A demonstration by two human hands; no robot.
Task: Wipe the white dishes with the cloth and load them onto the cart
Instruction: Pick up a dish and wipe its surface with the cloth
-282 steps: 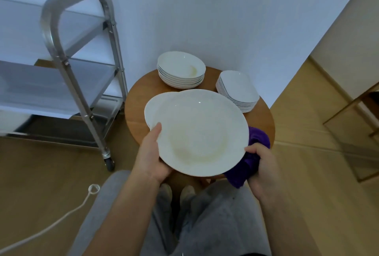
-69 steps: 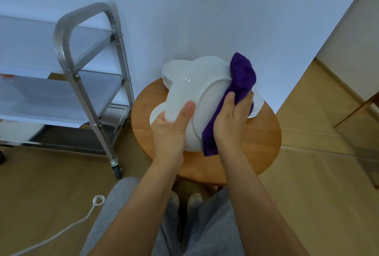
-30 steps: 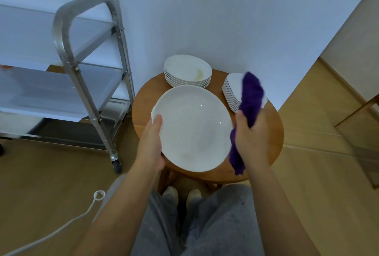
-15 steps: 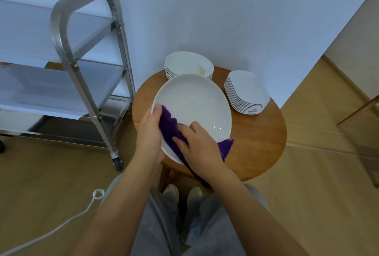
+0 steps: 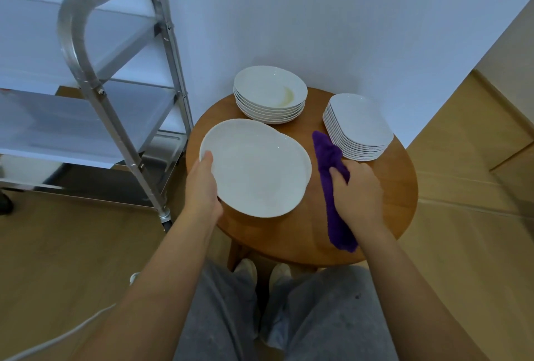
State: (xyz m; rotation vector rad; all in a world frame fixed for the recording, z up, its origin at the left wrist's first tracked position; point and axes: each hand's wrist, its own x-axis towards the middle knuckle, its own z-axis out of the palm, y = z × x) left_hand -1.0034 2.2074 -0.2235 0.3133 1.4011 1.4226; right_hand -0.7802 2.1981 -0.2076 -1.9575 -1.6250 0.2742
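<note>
My left hand (image 5: 203,187) grips the left rim of a large white plate (image 5: 257,168), thumb on top, and holds it just above the round wooden table (image 5: 384,201). Another white plate edge (image 5: 307,158) shows beneath it. My right hand (image 5: 358,195) holds the purple cloth (image 5: 332,184) to the right of the plate, over the table; the cloth hangs long from both sides of the fist. A stack of white bowls (image 5: 270,94) sits at the table's back, its top bowl stained yellow. A stack of square white plates (image 5: 358,126) sits back right.
The steel cart (image 5: 95,77) with its shelves stands to the left of the table, against the white wall. A white cable (image 5: 57,340) lies on the wooden floor at lower left. My legs and feet are below the table's near edge.
My right hand has lifted the cloth off the plate's inside and moved it right, over the table. My left hand has lowered the plate to a flatter angle.
</note>
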